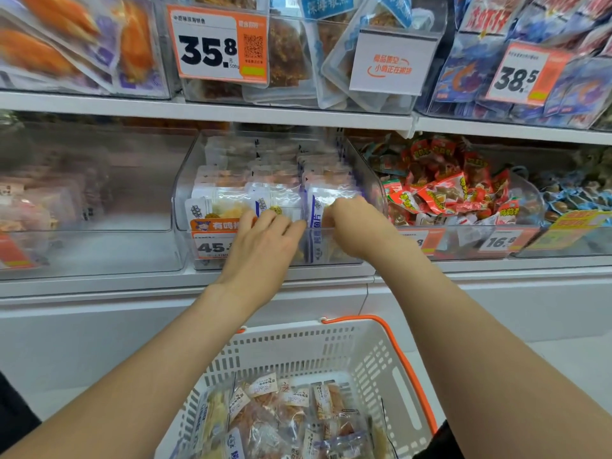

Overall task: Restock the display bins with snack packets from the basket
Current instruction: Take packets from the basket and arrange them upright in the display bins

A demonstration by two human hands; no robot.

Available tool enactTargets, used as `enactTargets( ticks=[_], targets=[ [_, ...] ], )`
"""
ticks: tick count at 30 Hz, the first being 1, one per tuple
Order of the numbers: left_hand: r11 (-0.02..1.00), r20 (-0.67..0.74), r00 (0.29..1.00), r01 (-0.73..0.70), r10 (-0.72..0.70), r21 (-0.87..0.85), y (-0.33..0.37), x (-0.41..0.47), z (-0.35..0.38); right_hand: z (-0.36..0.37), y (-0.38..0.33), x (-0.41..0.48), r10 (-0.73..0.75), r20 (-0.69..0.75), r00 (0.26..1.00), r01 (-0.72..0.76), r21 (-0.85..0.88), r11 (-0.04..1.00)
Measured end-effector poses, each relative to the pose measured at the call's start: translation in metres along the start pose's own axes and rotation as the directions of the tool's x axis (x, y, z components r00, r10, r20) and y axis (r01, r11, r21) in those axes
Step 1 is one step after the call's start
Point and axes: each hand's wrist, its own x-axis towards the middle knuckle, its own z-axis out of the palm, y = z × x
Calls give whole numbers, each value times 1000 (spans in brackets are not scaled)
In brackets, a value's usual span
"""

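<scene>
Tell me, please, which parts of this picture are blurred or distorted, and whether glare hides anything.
Head view: blur smears the left bin and the orange packets above it, while the 35.8 price tag reads sharply. Head view: wide-angle distortion bows the shelf edge. Head view: soft reflections haze the clear-walled middle bin without hiding its packets.

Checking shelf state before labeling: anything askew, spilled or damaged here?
Minor only: the white placard on the upper clear bin hangs tilted, with pouches leaning loosely behind it. Packets in the middle bin stand in tidy rows; nothing spilled.
</scene>
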Motion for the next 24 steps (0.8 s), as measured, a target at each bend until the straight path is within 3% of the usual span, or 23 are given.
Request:
enactTargets(
  ticks=[3,5,8,12,14,16,18,20,22,24],
  targets=[
    [1000,-34,999,-7,7,6,-5,3,2,0,-3,0,22,5,1000,-22,126,992],
    [1000,-39,999,16,-16,20,-7,5,0,0,-5,0,11,96,995,-32,220,975],
    [998,-3,999,40,-40,51,-7,6,-3,1,-10,-2,-27,207,978,-10,174,985],
    [997,15,998,57,-58,57,-4,5,-7,4,-10,-5,-27,187,982,-4,162,987],
    [999,-59,997,50,-50,-2,-4,3,-7,7,-10,-10,-8,88,996,-6,152,988],
    [995,-202,979,19,-38,-94,-5,-2,-7,11,-8,-18,2,-139,990,9,78,997],
    [987,-364,931,-64,5,-149,-5,-10,-6,11,-9,-31,-76,-374,924,94,31,995],
    [978,-435,896,-159,86,-133,-6,-19,-1,10,-13,-46,-156,-450,879,186,22,982],
    [961,-378,913,-224,151,-159,-6,-33,15,19,-19,-64,-152,-341,928,175,39,984],
    [942,-207,959,-239,192,-237,-2,-53,33,34,-23,-83,-108,-154,982,111,14,994]
  ],
)
